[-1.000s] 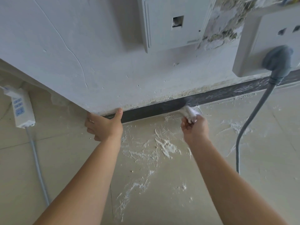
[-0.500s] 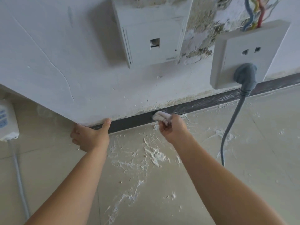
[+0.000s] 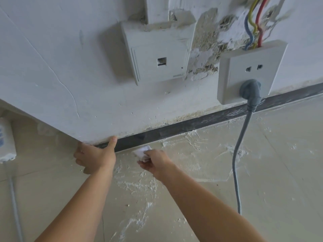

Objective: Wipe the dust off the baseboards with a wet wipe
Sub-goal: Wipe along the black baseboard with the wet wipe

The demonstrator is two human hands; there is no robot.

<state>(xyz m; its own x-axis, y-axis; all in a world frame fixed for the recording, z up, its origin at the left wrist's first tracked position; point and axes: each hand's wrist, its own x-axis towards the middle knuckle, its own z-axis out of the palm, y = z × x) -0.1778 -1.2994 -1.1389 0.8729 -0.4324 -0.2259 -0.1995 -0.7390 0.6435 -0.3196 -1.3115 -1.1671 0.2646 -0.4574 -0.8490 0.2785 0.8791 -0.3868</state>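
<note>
Right hand (image 3: pixel 153 161) pinches the wet wipe (image 3: pixel 142 152) at the floor's edge, just below the dark baseboard (image 3: pixel 197 122). Left hand (image 3: pixel 95 158) lies spread at the wall corner (thumb on baseboard). Two wall boxes; one grey plug (image 3: pixel 250 90), its cable (image 3: pixel 237 154) hanging across the baseboard.

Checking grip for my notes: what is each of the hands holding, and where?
The right hand pinches the folded wet wipe by its near end. The left hand holds nothing, braced at the wall corner.
</note>
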